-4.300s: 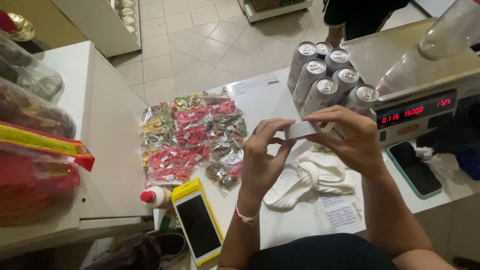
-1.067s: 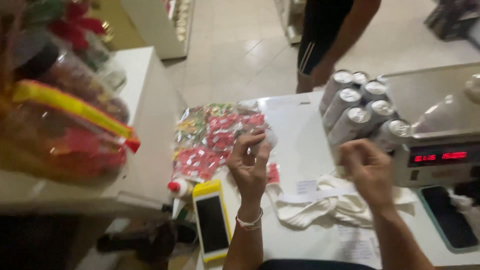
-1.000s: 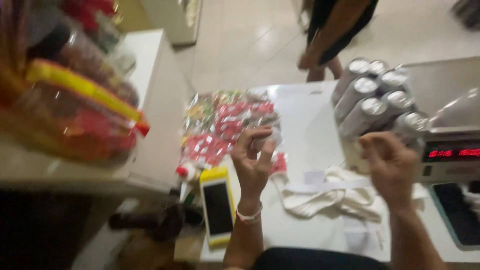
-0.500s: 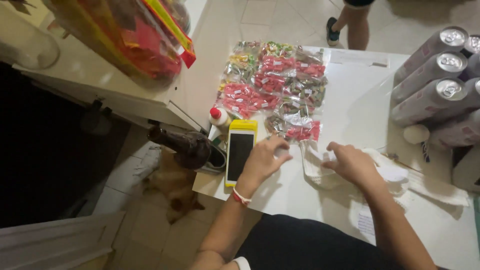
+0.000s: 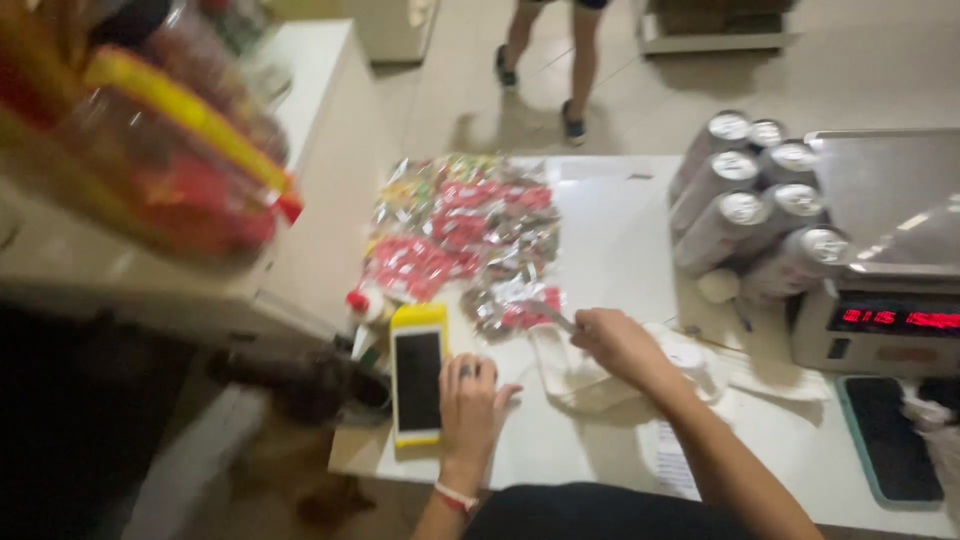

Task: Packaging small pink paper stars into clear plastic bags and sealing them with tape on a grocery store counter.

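Observation:
My left hand (image 5: 472, 404) lies flat on the white counter (image 5: 620, 250), fingers apart, right beside a phone in a yellow case (image 5: 418, 384) with a dark screen. My right hand (image 5: 622, 344) is closed on a thin strip or handle of the white cloth bag (image 5: 580, 372) that lies crumpled on the counter. Just beyond both hands is a spread of small clear packets with red and green contents (image 5: 466, 240).
Several silver cans (image 5: 756, 210) lean stacked beside a weighing scale with a red display (image 5: 890, 318). A dark phone in a teal case (image 5: 886, 436) lies at the right. A red-capped bottle (image 5: 358, 304) stands by the yellow phone. Large snack bags (image 5: 160, 150) fill the left shelf. A person's legs (image 5: 548, 50) stand beyond the counter.
Both hands came down from chest height to the counter. My left hand settled flat beside the yellow phone and my right hand took hold of the white bag. The view swung about.

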